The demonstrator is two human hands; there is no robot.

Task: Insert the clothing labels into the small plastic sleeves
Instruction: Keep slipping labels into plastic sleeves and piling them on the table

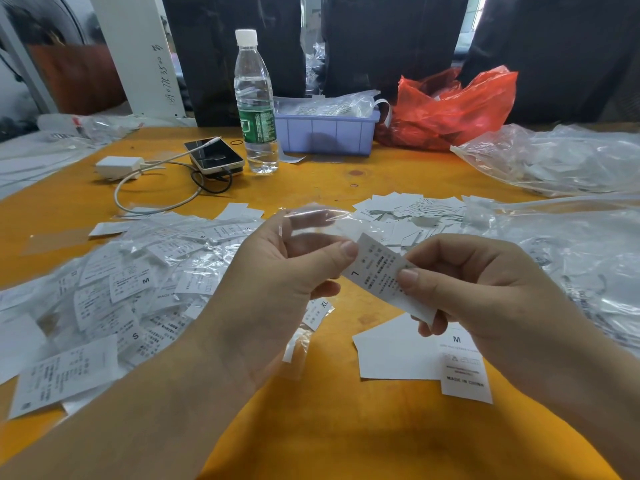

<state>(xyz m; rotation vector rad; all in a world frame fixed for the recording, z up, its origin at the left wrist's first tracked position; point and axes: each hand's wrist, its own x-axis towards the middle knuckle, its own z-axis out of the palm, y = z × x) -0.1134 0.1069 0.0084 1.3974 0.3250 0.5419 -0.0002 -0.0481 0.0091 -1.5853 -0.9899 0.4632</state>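
left hand (pixel 273 271) pinches a small clear plastic sleeve (pixel 311 216), right hand (pixel 478 282) pinches the white printed "L" label (pixel 381 271); I'd hold the mouth open and feed toward 10 o'clock

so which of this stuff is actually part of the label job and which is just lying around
Job:
- L label, pinched by both hands: left, right
- clear sleeve in the left hand
- sleeved pile
- loose labels
- M label

Lying about:
- water bottle
- phone
- charger
- red bag
- purple bin
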